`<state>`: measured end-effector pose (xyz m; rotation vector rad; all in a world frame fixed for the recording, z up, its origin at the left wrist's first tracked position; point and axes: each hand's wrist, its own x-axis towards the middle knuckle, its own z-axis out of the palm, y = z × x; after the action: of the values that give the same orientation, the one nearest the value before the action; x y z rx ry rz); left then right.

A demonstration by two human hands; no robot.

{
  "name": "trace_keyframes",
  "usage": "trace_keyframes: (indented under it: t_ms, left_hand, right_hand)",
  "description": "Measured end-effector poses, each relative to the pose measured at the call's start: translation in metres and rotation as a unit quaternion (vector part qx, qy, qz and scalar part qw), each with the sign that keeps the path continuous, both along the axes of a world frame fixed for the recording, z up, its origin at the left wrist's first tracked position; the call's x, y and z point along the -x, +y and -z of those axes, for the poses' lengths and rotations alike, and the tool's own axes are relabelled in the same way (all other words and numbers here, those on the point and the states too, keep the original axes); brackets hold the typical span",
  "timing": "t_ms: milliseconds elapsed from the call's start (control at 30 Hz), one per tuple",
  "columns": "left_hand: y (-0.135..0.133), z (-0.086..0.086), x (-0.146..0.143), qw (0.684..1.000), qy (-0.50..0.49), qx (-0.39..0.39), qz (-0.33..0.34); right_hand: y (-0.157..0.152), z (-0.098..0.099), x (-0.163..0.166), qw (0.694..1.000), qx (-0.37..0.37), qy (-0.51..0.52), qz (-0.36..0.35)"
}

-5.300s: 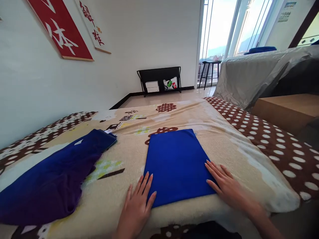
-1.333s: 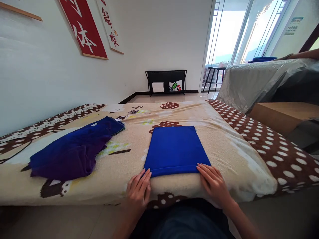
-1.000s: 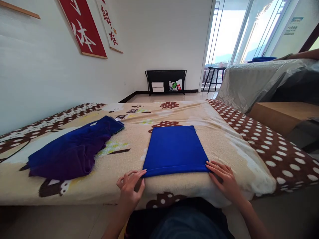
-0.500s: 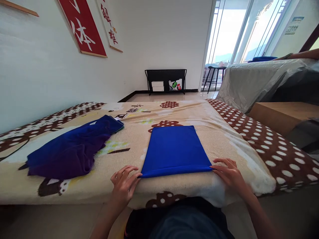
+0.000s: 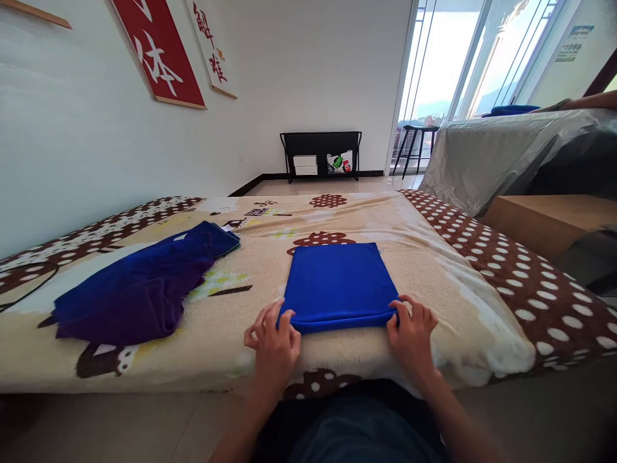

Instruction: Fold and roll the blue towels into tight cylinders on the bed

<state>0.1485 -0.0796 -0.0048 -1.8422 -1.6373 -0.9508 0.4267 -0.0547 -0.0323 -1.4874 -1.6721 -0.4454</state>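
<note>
The left hand (image 5: 273,344) and right hand (image 5: 411,333) pinch the near corners of the folded blue garment (image 5: 339,285), lying mid-blanket (image 5: 434,257). Uneven lifting could spill its layers; purple clothing (image 5: 135,292) lies at nine o'clock

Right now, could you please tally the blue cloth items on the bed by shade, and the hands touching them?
Bright blue folded cloth: 1, gripped at its near corners by the left hand and the right hand.
Dark blue-purple crumpled cloth: 1, untouched.
Hands on cloth: 2.
Total cloth items on the blanket: 2.
</note>
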Motion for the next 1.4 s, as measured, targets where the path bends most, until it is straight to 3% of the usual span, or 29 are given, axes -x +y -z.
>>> trace_keyframes:
  t_ms: [133, 267, 400, 467, 633, 733, 900, 1000, 1067, 1133, 1200, 1267, 1400]
  left_hand:
    - [0.002, 0.01, -0.039, 0.987, 0.062, 0.015, 0.15]
    - [0.005, 0.017, -0.03, 0.967, 0.093, 0.014, 0.235]
    - [-0.001, 0.018, 0.006, 0.974, 0.097, 0.007, 0.207]
    - [-0.004, 0.019, 0.009, 0.977, 0.094, 0.004, 0.192]
    - [0.004, 0.019, -0.038, 0.963, 0.084, 0.007, 0.255]
    - [0.014, 0.02, -0.046, 0.961, 0.073, 0.031, 0.263]
    - [0.013, 0.021, 0.012, 0.977, 0.078, 0.059, 0.19]
    - [0.006, 0.016, 0.03, 0.987, 0.077, 0.046, 0.132]
    - [0.002, 0.009, 0.017, 0.989, 0.07, 0.041, 0.127]
    - [0.002, 0.004, -0.01, 0.981, 0.073, 0.057, 0.171]
    - [0.004, 0.001, -0.038, 0.965, 0.086, 0.093, 0.229]
    - [0.01, 0.001, -0.052, 0.956, 0.093, 0.131, 0.245]
    - [0.017, 0.009, -0.024, 0.973, 0.078, 0.159, 0.15]
  right_hand:
    - [-0.009, 0.001, 0.046, 0.985, -0.022, -0.001, -0.168]
    - [-0.01, 0.004, 0.036, 0.973, -0.011, -0.016, -0.23]
    - [-0.012, 0.004, 0.002, 0.978, -0.004, -0.031, -0.207]
    - [-0.015, 0.0, 0.002, 0.98, -0.01, -0.026, -0.199]
    - [-0.015, -0.011, 0.044, 0.958, 0.017, -0.038, -0.284]
    - [-0.008, -0.009, 0.044, 0.963, 0.04, -0.04, -0.262]
    - [0.0, 0.005, -0.018, 0.986, 0.048, -0.049, -0.15]
    - [-0.003, 0.007, -0.031, 0.992, 0.034, -0.054, -0.109]
    - [-0.007, 0.003, -0.016, 0.993, 0.012, -0.047, -0.112]
    - [-0.01, -0.002, 0.01, 0.987, 0.007, -0.047, -0.156]
    - [-0.01, -0.008, 0.037, 0.973, 0.032, -0.065, -0.218]
    - [-0.006, -0.012, 0.05, 0.964, 0.07, -0.084, -0.241]
    - [0.005, -0.008, 0.022, 0.979, 0.104, -0.09, -0.151]
